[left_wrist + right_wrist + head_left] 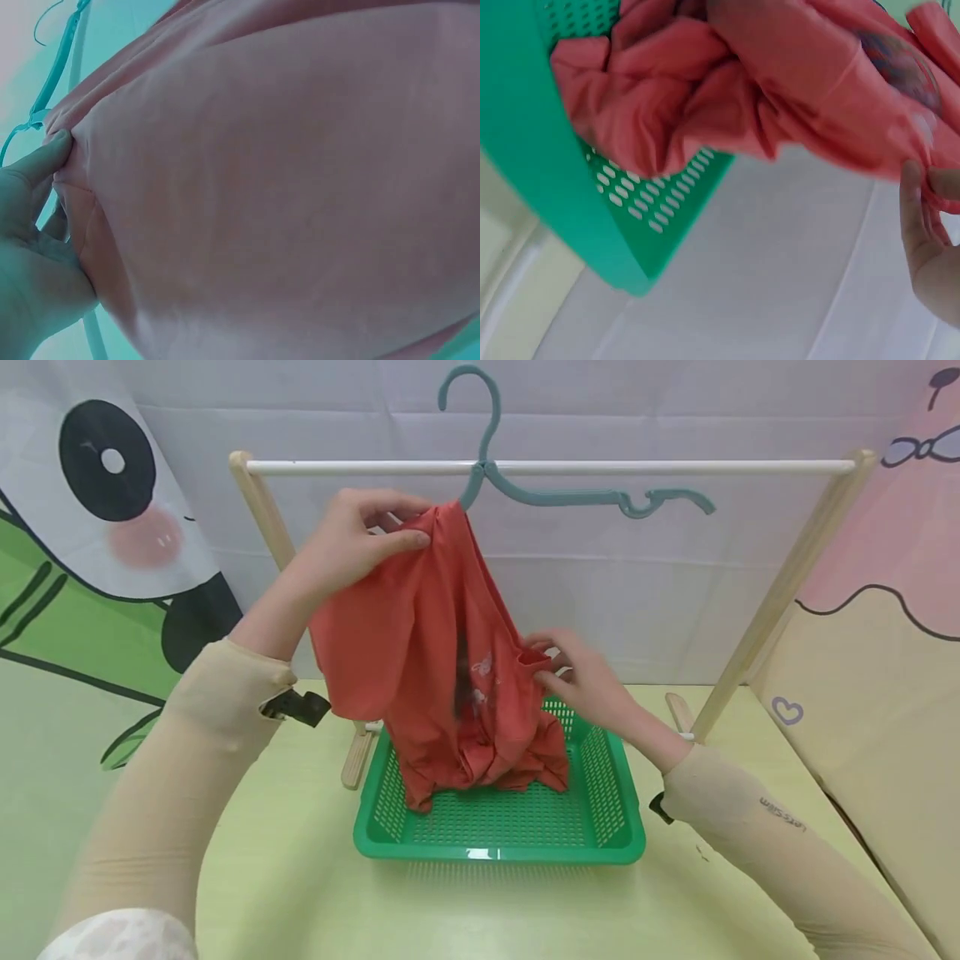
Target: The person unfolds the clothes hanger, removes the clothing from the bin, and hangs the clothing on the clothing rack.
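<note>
Red garment (427, 627), creased, pale print on front; long axis near upright, top end at teal hanger (555, 497), lower end bunched down in green basket (495, 853). Left hand (352, 539) pinches top; right hand (585, 681) pinches neckline edge, lower down.

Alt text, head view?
A person's left hand pinches the top of a coral-red fabric garment beside a teal plastic hanger; the right hand pinches it lower down. The garment's bottom bunches in a rectangular green perforated plastic basket, with a white rod on wooden legs behind.
</note>
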Demonstrator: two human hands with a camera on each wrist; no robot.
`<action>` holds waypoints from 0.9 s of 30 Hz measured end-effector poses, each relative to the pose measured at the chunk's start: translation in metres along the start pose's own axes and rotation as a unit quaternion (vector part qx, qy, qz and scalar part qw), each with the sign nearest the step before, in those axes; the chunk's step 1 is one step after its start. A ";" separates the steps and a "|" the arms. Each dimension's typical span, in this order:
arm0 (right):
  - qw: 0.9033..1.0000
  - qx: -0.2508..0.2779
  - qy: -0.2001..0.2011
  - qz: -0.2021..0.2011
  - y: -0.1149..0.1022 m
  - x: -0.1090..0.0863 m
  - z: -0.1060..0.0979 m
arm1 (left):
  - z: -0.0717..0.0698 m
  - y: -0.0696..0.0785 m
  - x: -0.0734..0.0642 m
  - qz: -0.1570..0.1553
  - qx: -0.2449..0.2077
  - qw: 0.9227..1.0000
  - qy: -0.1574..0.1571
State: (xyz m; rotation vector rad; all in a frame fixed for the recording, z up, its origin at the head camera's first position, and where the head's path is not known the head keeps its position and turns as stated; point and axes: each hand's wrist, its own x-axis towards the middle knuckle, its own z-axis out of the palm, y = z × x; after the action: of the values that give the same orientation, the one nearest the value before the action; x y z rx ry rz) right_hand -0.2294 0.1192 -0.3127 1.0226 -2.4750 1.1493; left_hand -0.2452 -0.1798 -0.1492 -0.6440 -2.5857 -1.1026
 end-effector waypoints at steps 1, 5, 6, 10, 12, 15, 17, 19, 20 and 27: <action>1.000 -0.002 0.003 -0.006 0.000 -0.001 -0.004 | -0.001 -0.003 -0.001 -0.002 0.000 1.000 -0.002; 0.999 -0.013 0.004 -0.033 0.003 -0.006 -0.016 | -0.005 -0.017 -0.008 -0.008 -0.001 1.000 -0.008; 0.999 -0.019 0.005 -0.040 0.004 -0.007 -0.018 | -0.006 -0.021 -0.009 -0.009 -0.002 1.000 -0.009; 0.998 -0.021 0.007 -0.062 0.010 -0.012 -0.025 | -0.007 -0.036 -0.015 -0.011 -0.006 1.000 -0.015; 0.998 -0.019 0.013 -0.064 0.012 -0.015 -0.028 | -0.007 -0.042 -0.018 -0.012 -0.007 1.000 -0.019; 0.998 -0.020 0.029 -0.056 0.015 -0.020 -0.034 | -0.007 -0.050 -0.024 -0.011 -0.007 1.000 -0.025; 0.998 -0.026 0.041 -0.051 0.016 -0.023 -0.038 | -0.007 -0.055 -0.028 -0.009 -0.007 0.999 -0.030; 0.997 -0.037 0.051 -0.048 0.017 -0.026 -0.043 | -0.006 -0.060 -0.032 -0.007 -0.008 0.999 -0.039; 0.996 -0.047 0.053 -0.048 0.018 -0.027 -0.045 | -0.005 -0.062 -0.034 -0.007 -0.009 0.999 -0.044; 0.991 -0.102 0.024 -0.089 0.029 -0.034 -0.054 | 0.008 -0.079 -0.040 0.026 -0.008 0.998 -0.058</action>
State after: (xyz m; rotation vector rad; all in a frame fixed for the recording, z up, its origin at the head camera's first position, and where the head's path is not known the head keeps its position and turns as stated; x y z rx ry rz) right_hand -0.2286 0.1896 -0.3097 1.1161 -2.3489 0.8391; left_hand -0.2500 -0.2346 -0.2193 -0.7959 -2.6433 -1.1022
